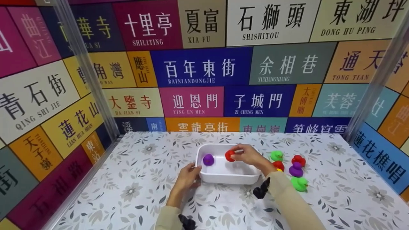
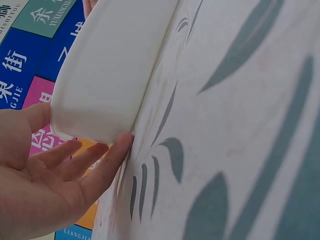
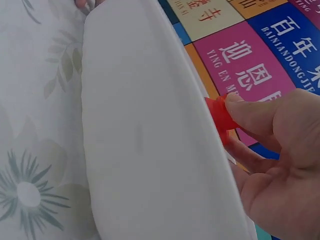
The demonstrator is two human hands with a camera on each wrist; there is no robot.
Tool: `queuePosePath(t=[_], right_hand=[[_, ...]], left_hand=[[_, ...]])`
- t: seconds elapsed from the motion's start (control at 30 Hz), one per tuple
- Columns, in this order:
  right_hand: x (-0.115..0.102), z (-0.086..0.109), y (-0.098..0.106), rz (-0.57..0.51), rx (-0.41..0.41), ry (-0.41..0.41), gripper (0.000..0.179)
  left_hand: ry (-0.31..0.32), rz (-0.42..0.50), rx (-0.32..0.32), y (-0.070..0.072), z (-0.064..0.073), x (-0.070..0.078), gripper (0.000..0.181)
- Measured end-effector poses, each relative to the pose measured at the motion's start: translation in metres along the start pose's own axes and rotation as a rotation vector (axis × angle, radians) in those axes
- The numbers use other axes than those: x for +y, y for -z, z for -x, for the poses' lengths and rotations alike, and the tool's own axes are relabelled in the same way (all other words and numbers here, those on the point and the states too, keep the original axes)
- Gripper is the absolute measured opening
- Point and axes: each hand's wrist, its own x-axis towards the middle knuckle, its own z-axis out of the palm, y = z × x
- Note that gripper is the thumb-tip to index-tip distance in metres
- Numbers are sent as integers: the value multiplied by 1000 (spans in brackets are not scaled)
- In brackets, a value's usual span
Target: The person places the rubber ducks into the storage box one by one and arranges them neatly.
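Note:
A white rectangular tub point(image 1: 230, 179) stands on the patterned table, with a purple rubber duck point(image 1: 208, 159) inside its left end. My left hand point(image 1: 187, 176) holds the tub's near left corner. In the left wrist view, its thumb point(image 2: 39, 116) lies at the rim and its fingers point(image 2: 107, 167) reach along the outer wall below. Over the tub's right half, my right hand point(image 1: 247, 156) pinches a red rubber duck point(image 1: 229, 156) between thumb and fingers. From the right wrist, this red duck point(image 3: 220, 117) shows just beyond the tub's rim, partly hidden by it.
Right of the tub sits a loose group of rubber ducks: a green duck point(image 1: 276, 156) at the back, red ducks point(image 1: 298, 160), a purple duck point(image 1: 296, 169) and a green duck point(image 1: 299, 184) nearest. My right forearm partly covers one red duck point(image 1: 278, 165). Sign-covered walls point(image 1: 201, 67) enclose the table.

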Motion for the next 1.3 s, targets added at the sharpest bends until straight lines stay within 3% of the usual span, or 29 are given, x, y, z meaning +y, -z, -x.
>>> queuePosePath(t=[0.23, 0.5, 1.3], right_hand=[[-3, -12, -10, 96, 8, 20, 23], [-1, -23, -27, 59, 10, 85, 26], [-10, -34, -57, 193, 93, 8, 22]], left_hand=[[-7, 24, -9, 0, 0, 0, 61], [-2, 34, -6, 1, 0, 0, 62], [11, -4, 8, 0, -3, -1, 58]])
